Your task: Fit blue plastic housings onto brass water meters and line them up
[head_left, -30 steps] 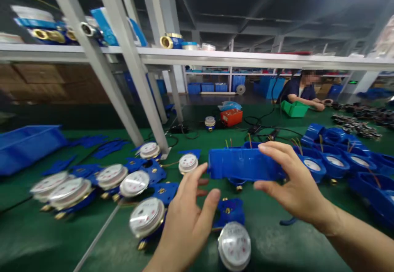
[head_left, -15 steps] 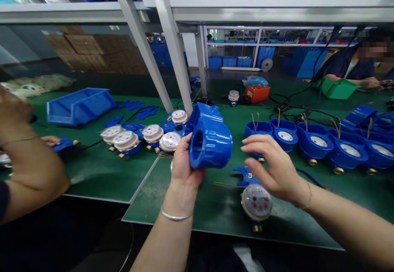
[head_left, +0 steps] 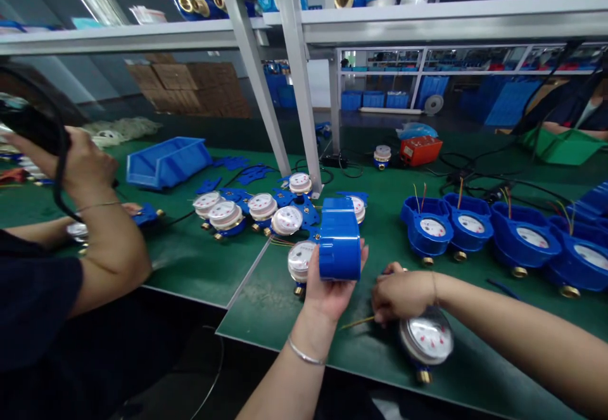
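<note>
My left hand (head_left: 332,293) is wrapped around a blue plastic water meter housing (head_left: 339,239), raised above the bench with its smooth rounded side towards me. My right hand (head_left: 403,296) has its fingers curled down on the blue bracket end of a water meter (head_left: 430,337) lying near the front edge. That bracket is mostly hidden under the hand. Thin yellow wires (head_left: 356,324) stick out to the left from beneath the fingers. Another water meter (head_left: 301,260) with a white dial lies just left of the housing.
Several meters in blue housings (head_left: 430,227) stand in a row at right. More bare meters (head_left: 261,208) lie at left near the shelf post (head_left: 301,90). A blue bin (head_left: 166,161) sits further back. A co-worker's arm (head_left: 114,230) reaches over the left bench.
My right hand has come down from open in the air onto the meter, its fingers now closed. My left hand has turned the housing so its round opening no longer shows. The view has swung left.
</note>
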`<state>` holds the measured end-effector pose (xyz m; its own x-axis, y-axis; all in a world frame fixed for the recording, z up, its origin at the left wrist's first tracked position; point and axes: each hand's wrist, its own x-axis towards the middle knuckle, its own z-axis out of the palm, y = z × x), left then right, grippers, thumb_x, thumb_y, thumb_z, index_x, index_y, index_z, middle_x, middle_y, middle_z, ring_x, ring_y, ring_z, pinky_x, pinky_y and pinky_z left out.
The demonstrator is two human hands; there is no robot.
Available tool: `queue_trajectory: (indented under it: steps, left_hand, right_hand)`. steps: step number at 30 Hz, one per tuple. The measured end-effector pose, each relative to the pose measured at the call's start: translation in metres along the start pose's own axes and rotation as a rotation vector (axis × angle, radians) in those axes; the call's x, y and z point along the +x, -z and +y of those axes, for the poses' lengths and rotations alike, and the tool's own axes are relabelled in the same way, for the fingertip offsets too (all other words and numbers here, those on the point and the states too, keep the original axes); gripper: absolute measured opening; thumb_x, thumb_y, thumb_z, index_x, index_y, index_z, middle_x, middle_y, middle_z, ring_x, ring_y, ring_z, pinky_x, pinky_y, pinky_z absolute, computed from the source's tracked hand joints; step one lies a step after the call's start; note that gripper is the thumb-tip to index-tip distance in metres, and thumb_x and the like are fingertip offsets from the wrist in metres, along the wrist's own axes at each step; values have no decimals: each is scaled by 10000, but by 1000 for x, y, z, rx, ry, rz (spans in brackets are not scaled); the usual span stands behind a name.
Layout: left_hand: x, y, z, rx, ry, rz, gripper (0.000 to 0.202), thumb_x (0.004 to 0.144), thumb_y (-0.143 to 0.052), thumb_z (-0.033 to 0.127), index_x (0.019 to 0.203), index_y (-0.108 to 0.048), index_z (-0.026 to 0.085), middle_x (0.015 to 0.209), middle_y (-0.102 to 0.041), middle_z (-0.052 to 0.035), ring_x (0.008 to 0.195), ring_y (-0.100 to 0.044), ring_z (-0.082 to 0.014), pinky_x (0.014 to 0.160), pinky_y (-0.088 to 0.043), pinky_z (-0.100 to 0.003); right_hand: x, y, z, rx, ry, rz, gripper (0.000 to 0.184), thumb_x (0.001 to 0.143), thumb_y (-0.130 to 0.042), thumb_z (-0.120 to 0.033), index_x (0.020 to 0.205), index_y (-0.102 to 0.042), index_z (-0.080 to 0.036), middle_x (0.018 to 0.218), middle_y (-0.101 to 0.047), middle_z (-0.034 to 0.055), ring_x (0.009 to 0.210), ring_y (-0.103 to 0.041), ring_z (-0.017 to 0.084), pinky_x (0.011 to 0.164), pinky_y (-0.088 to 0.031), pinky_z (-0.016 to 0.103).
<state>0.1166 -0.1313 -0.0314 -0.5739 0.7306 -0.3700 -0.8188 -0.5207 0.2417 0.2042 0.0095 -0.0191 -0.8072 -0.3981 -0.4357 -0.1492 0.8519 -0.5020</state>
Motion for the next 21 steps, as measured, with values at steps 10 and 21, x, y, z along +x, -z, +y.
queue_trajectory:
  steps: [10,21]
  left_hand:
    - [6,-4,-7,75,84,-176,267,824,-427,211,1004,-587,96,992,-605,-130,751,-588,-107,723,-512,-201]
    - [27,-12,-27,484,32,12,332,826,-535,424,796,-636,109,708,-668,-73,618,-618,-180,606,-509,-292]
  right_hand:
    - [-43,-38,4,503,-167,653,315,977,-283,-323,875,-543,-179,797,-640,21,752,-583,148,684,-422,246]
    - [-35,-33,10,787,-112,794,251,861,-507,-293,704,-646,-157,663,-640,-3,629,-561,159,599,-421,237]
